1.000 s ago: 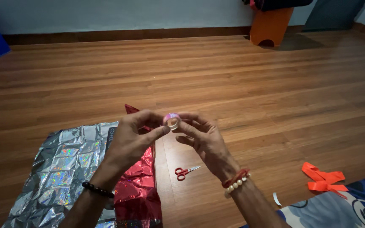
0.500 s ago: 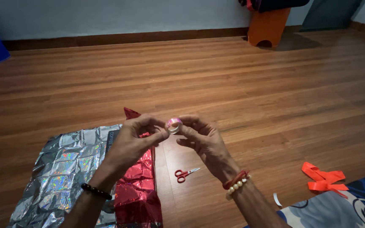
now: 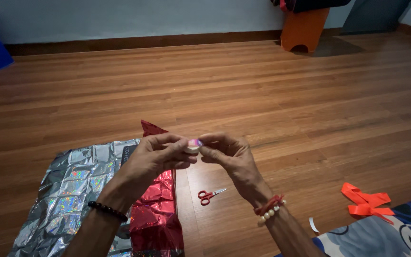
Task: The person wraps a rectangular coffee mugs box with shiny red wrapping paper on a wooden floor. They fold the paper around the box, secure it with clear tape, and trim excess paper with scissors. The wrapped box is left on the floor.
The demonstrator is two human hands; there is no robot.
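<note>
Tape roll [image 3: 194, 144], small and pinkish, sits just left of frame centre, pinched between the fingertips of the left hand [image 3: 151, 164] and the right hand [image 3: 229, 159], both closed narrow on it above the floor [image 3: 262, 85]. Risk, as I judge it: so light a grip could let it slip and roll off. Its hole seems to face left-right, though fingers hide most of it. Scissors [image 3: 209, 195] lie below.

Both hands meet above the wooden floor [image 3: 262, 95]: the left hand [image 3: 151, 162] and right hand [image 3: 231, 159] pinch a small tape roll [image 3: 194, 144] between their fingers [image 3: 179, 143]. Red scissors [image 3: 209, 195] lie below, beside red foil [image 3: 155, 209].
</note>
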